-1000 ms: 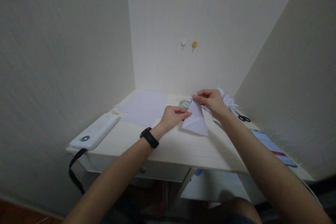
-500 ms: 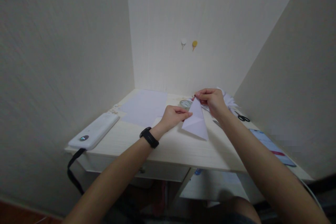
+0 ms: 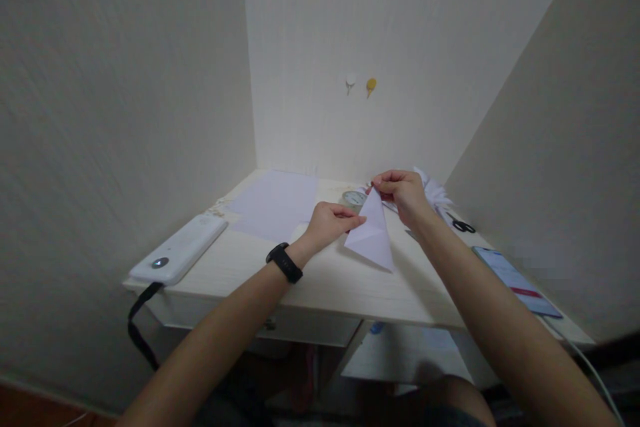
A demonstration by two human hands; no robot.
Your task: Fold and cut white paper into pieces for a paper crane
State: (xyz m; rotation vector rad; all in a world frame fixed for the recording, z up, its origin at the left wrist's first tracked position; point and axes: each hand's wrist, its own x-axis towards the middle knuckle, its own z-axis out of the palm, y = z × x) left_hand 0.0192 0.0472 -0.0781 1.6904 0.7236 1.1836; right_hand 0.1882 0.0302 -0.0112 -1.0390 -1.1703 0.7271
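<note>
A folded white sheet of paper [image 3: 373,237], shaped like a narrow triangle, is held up over the desk with its point toward the wall. My right hand [image 3: 403,192] pinches it at the top point. Partway down its left edge, my left hand [image 3: 333,220] grips it between thumb and fingers; a black watch is on that wrist. Behind the paper lies a roll of clear tape [image 3: 354,198]. White folded paper pieces [image 3: 434,190] sit beyond my right hand, which partly hides them.
Flat white sheets [image 3: 277,203] lie at the desk's back left. A white power bank-like device [image 3: 183,250] with a black strap rests at the left edge. Black-handled scissors [image 3: 464,226] and a phone [image 3: 517,283] with a cable are on the right. Two hooks [image 3: 371,85] are on the wall.
The paper's lower edge has shifted slightly left and down. Both hands keep their grip in nearly the same place.
</note>
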